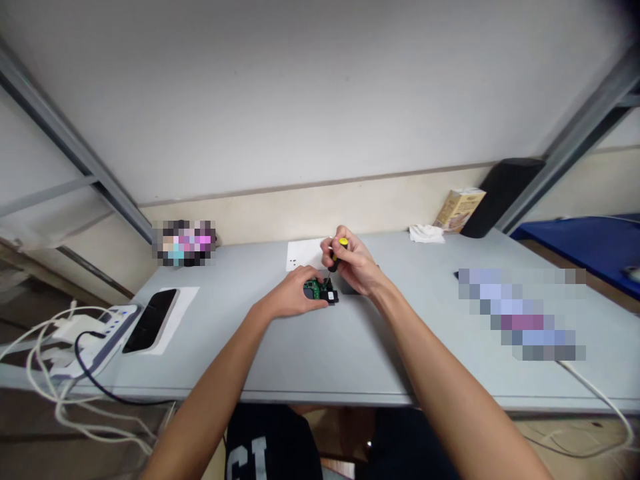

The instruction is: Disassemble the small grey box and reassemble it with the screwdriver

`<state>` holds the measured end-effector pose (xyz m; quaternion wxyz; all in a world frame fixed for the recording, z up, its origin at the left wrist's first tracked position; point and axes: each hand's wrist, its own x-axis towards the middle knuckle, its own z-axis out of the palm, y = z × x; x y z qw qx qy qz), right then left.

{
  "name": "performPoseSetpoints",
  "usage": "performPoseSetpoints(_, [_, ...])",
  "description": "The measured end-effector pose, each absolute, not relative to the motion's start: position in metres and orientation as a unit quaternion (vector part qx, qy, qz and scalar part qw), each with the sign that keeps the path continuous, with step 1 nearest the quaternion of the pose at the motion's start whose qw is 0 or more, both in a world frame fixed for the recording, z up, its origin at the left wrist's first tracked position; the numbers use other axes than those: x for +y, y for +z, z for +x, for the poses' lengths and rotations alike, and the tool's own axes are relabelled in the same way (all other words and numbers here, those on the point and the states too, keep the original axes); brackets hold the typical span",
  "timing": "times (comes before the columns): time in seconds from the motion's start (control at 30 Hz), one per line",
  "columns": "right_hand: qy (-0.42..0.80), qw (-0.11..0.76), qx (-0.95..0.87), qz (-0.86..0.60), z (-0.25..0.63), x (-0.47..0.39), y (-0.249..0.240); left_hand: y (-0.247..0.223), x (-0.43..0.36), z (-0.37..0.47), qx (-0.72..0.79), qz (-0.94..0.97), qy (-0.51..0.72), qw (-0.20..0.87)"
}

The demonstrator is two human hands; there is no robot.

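My right hand (356, 261) is closed round a small screwdriver (343, 245) with a yellow and black handle. Its thin shaft points down, and the tip meets or nearly meets a small electronic device (329, 295) with a green circuit board and black parts. With fingers and thumb curled about its left side, my left hand (296, 292) grips that device against the grey table. Behind the hands lies a sheet of white paper (298, 253) with several tiny dark pieces on it, perhaps screws. A dark flat object (350, 289) is partly hidden beneath my right hand.
On the left are a phone (153, 321) on paper and a power strip (113, 333) with tangled cables. Crumpled tissue (427, 233), a yellow carton (460, 209) and a black cylinder (505, 198) stand at the back right. A blurred-out object (520, 317) with a white cable lies at right.
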<state>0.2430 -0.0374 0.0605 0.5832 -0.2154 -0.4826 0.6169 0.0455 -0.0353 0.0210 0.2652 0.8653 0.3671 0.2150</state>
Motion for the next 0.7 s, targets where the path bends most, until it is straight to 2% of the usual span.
performPoseSetpoints(0.23, [0.637,0.571,-0.473,-0.209,0.2438,-0.0356,0.0602,0.0234,-0.0348,0.0459,0.352,0.872,0.219,0.259])
performPoseSetpoints(0.53, [0.617,0.597,-0.463,-0.218,0.2451,-0.0313,0.0559,0.0296,-0.0384,0.0461,0.343,0.877,0.215,0.257])
performPoseSetpoints(0.7, [0.633,0.575,-0.469,-0.220,0.2446,-0.0337,0.0589,0.0260,-0.0370,0.0458,0.333,0.881,0.222,0.252])
